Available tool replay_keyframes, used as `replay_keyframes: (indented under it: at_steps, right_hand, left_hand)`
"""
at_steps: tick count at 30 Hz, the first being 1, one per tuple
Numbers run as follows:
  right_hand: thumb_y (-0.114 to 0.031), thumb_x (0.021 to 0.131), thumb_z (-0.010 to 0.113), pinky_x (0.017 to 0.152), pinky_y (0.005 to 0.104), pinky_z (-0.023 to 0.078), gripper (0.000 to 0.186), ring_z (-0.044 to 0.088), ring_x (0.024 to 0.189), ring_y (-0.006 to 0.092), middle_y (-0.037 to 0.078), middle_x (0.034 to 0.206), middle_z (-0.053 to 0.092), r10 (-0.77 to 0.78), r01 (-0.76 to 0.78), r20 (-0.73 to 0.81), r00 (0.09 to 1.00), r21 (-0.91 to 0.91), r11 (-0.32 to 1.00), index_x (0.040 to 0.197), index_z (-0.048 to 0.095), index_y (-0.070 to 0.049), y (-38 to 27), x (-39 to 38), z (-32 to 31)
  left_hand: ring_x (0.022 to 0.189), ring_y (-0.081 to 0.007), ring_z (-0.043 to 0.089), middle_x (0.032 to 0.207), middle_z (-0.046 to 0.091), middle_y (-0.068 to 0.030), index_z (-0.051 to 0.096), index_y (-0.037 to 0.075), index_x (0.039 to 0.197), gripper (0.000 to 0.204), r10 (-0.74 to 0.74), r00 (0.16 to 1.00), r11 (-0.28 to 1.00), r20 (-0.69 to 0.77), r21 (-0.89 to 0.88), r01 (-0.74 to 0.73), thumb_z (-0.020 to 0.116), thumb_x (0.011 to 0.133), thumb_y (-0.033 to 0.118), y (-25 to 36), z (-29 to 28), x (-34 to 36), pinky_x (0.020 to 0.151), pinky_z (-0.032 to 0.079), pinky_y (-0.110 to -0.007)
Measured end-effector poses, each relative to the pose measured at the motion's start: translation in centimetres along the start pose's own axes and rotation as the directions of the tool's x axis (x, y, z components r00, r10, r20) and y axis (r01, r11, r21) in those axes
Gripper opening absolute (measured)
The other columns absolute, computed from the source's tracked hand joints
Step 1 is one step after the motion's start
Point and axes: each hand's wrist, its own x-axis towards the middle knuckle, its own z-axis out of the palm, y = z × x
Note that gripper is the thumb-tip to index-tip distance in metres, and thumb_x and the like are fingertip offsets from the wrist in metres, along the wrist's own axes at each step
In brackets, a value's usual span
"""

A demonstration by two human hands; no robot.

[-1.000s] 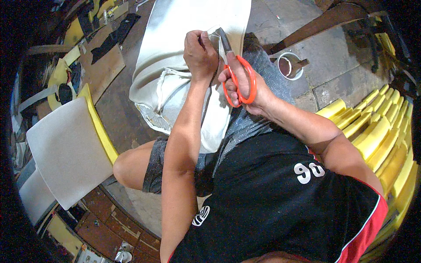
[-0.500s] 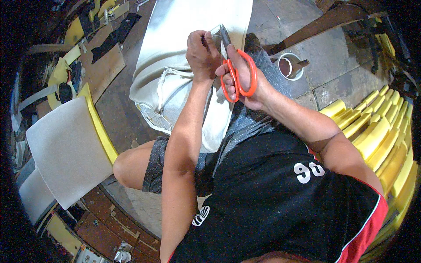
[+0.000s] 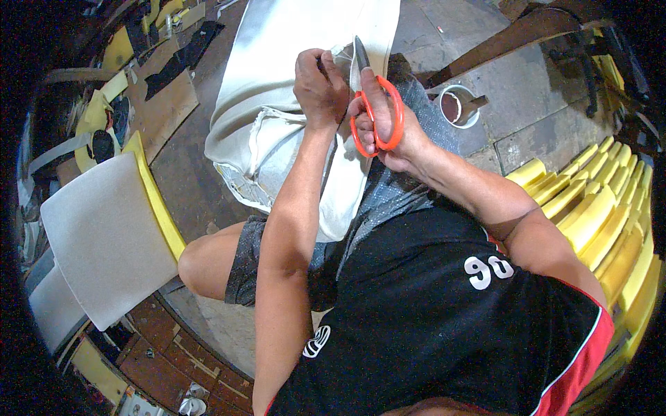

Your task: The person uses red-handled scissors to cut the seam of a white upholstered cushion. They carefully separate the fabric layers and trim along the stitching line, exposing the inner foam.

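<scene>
Across my lap and away from me stretches a long white fabric cover point(image 3: 284, 59), bunched and folded at its near end. My left hand point(image 3: 320, 89) is closed on the cover near its right edge, fingers curled. Just to its right, my right hand point(image 3: 394, 135) grips a pair of scissors point(image 3: 397, 114) by the orange handles. The scissors' dark blades point away from me, close beside the fabric edge; whether they touch it I cannot tell. Inside the folded near end a grey, rough-looking underside point(image 3: 243, 182) shows.
Left of my knee stands a grey padded cushion point(image 3: 107, 236) with yellow foam at its edge. Several yellow foam pieces point(image 3: 590, 215) are stacked at the right. A white tub point(image 3: 459, 105) with a brush-like handle sits on the floor at right. Scraps and boards point(image 3: 163, 104) lie far left.
The scissors have turned slightly more upright and their handles look closer together. My right hand has shifted a little; my left hand stays nearly still on the fabric.
</scene>
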Motion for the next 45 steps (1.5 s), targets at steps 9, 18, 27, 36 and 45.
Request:
replay_keyframes:
  at_steps: [9,18,27,36,45]
  right_hand:
    - [-0.073,0.087,0.049,0.039,0.0213,0.036,0.069,0.042,0.041,0.0074,-0.004,0.055,0.042,0.069,-0.069,0.039,0.997,0.007,0.998,0.086,0.055,-0.004,0.0,0.3,-0.1]
    - [-0.075,0.085,0.049,0.040,0.0207,0.036,0.071,0.041,0.042,0.0063,-0.005,0.056,0.041,0.055,-0.056,0.034,0.998,0.026,0.998,0.089,0.054,-0.004,-0.4,0.8,0.0]
    - [-0.076,0.083,0.050,0.037,0.0260,0.036,0.077,0.044,0.040,0.0109,-0.001,0.053,0.042,-0.053,0.055,0.038,0.998,-0.077,0.996,0.091,0.053,0.000,0.5,1.3,-0.5]
    - [-0.075,0.084,0.049,0.040,0.0211,0.037,0.073,0.042,0.043,0.0074,-0.004,0.056,0.042,0.026,-0.026,0.031,0.999,-0.018,1.000,0.090,0.054,-0.003,-0.3,1.0,-0.2]
    - [-0.073,0.084,0.054,0.039,0.0221,0.035,0.071,0.041,0.041,0.0075,-0.003,0.056,0.042,0.004,-0.004,0.006,1.000,0.025,1.000,0.090,0.054,-0.003,-0.9,1.7,0.2]
  left_hand:
    - [0.068,-0.0317,0.056,0.078,0.055,-0.0138,0.052,0.003,0.091,0.017,-0.039,0.999,0.999,-0.014,-0.028,0.038,0.052,0.097,0.018,-0.3,0.2,0.0,0.061,0.046,-0.042]
    - [0.067,-0.0309,0.055,0.077,0.054,-0.0131,0.052,0.002,0.089,0.016,-0.029,1.000,0.999,0.000,-0.037,0.029,0.052,0.097,0.017,-0.1,0.0,0.0,0.060,0.046,-0.041]
    - [0.069,-0.0323,0.055,0.078,0.055,-0.0141,0.052,0.002,0.091,0.016,-0.023,0.999,1.000,-0.032,-0.021,0.022,0.051,0.097,0.017,-0.4,0.0,0.2,0.061,0.045,-0.043]
    - [0.069,-0.0322,0.055,0.078,0.054,-0.0141,0.052,0.002,0.090,0.019,-0.059,0.998,0.998,-0.035,-0.026,0.058,0.052,0.097,0.019,-0.4,0.1,0.0,0.062,0.044,-0.043]
    - [0.069,-0.0319,0.056,0.078,0.056,-0.0147,0.052,0.001,0.091,0.021,-0.087,0.996,0.995,0.005,-0.040,0.087,0.052,0.097,0.022,-0.1,-0.1,0.0,0.063,0.046,-0.042]
